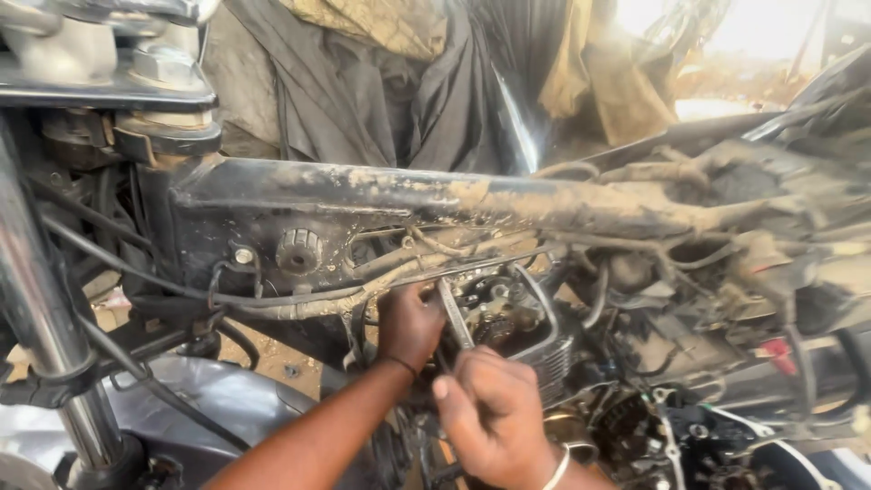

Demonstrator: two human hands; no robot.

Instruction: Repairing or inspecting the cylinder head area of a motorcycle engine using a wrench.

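Note:
A stripped motorcycle fills the view, its muddy black frame tube [381,195] running across above the engine [513,322]. My left hand [408,322] reaches under the frame and rests against the engine's left side, fingers curled on something I cannot make out. My right hand [490,413] sits lower, fist closed on the handle of a slim metal tool [452,313] whose shaft angles up to the engine top. A dark band circles my left wrist and a pale bangle my right.
Cables and hoses [299,304] hang along the frame. A chrome fork tube [41,327] stands at the left, a grey fender [227,399] below it. Dark cloth and tan sheets [399,82] hang behind. Dirty wiring [726,263] crowds the right.

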